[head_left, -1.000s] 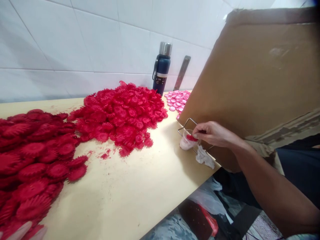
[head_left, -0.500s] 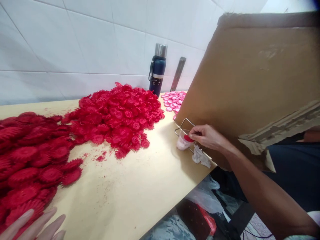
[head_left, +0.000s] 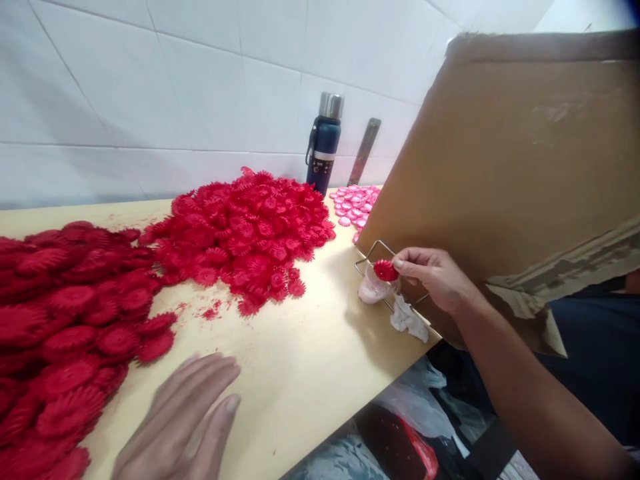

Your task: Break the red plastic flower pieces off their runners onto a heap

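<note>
My right hand (head_left: 434,275) pinches a small red disc with a toothed edge (head_left: 385,270) between thumb and fingertips. It holds the disc at the rim of a clear plastic cup (head_left: 373,288) with something whitish inside. A bent metal wire stand (head_left: 361,260) surrounds the cup, and a crumpled white tissue (head_left: 407,319) lies beside it. My left hand (head_left: 183,417) hovers over the table's near part, fingers stretched and thumb apart, holding nothing. To its left spreads a heap of larger dark red toothed discs (head_left: 70,340). Behind lies a pile of smaller bright red ones (head_left: 250,230).
A large cardboard sheet or box side (head_left: 525,153) leans on the right. A dark blue flask (head_left: 324,147) stands by the tiled wall near an upright metal strip (head_left: 365,152) and pink-white discs (head_left: 355,203). Plastic bags (head_left: 415,390) sit below the table edge.
My left hand has come from the lower left corner up and right over the table. My right hand has raised the red disc slightly from inside the cup to its rim.
</note>
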The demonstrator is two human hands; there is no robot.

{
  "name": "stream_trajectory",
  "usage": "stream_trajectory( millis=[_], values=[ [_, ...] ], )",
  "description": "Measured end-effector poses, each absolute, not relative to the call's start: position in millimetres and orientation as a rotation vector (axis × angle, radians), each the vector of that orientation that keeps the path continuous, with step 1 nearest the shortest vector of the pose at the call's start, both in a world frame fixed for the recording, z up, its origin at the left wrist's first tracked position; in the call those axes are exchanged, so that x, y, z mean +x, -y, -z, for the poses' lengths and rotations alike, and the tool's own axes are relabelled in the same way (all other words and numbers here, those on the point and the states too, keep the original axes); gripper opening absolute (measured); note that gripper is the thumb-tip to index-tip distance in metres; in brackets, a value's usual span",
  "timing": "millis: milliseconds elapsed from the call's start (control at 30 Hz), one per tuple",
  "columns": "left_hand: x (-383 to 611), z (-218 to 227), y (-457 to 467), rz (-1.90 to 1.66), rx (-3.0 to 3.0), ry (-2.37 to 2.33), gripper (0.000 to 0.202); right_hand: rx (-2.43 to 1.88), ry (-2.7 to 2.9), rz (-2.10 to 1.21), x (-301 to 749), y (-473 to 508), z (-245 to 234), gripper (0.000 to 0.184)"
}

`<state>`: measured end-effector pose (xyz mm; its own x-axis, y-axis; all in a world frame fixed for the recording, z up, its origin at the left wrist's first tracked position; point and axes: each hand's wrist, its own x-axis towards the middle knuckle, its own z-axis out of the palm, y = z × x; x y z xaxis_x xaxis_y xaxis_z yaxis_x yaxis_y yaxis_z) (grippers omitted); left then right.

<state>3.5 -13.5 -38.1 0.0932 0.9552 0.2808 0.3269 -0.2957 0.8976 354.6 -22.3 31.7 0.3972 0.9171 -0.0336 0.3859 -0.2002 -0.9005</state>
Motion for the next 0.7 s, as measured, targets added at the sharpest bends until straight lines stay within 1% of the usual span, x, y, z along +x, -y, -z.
stream_trajectory(
  millis=[33, 100, 200, 267, 333, 400, 467, 567, 633, 700],
  values=[
    [16.2, 30.6, 14.7, -1.028, 1.665, -1.28, 0.025, -1.714, 1.146, -0.782, 351.1, 22.8, -32.5, 0.023],
    [42.2, 16.5, 16.4, -0.819, 1.42, -1.224, 0.028, -1.608, 1.184, -0.821, 338.8, 22.7, -32.7, 0.026],
    [77.6, 1.8, 13.5, -0.75, 0.915, -0.938, 0.037, -1.484, 1.351, -0.77, 305.3, 20.1, -28.6, 0.023],
    [94.9, -1.9, 7.3, -0.812, 0.601, -0.708, 0.035, -1.384, 1.608, -0.607, 276.8, 17.0, -22.3, 0.016],
    [104.5, -0.9, -0.7, -0.893, 0.42, -0.568, 0.031, -1.256, 1.924, -0.332, 249.2, 13.3, -14.0, 0.014],
    [106.4, 4.0, -8.4, -1.002, 0.341, -0.593, 0.027, -1.121, 2.152, -0.045, 227.5, 9.5, -5.3, 0.018],
    [102.0, 11.2, -14.5, -1.134, 0.307, -0.666, 0.026, -1.012, 2.238, 0.122, 214.4, 6.3, 1.5, 0.017],
    [89.5, 20.9, -20.1, -1.233, 0.34, -0.777, 0.036, -0.918, 2.214, 0.143, 210.0, 2.3, 7.7, 0.014],
    [81.4, 23.1, -21.2, -1.225, 0.383, -0.858, 0.046, -0.907, 2.211, 0.105, 212.2, 0.2, 11.0, 0.014],
    [75.4, 21.6, -20.3, -1.21, 0.415, -0.913, 0.052, -0.908, 2.234, 0.042, 214.0, -1.0, 13.6, 0.014]
  ],
)
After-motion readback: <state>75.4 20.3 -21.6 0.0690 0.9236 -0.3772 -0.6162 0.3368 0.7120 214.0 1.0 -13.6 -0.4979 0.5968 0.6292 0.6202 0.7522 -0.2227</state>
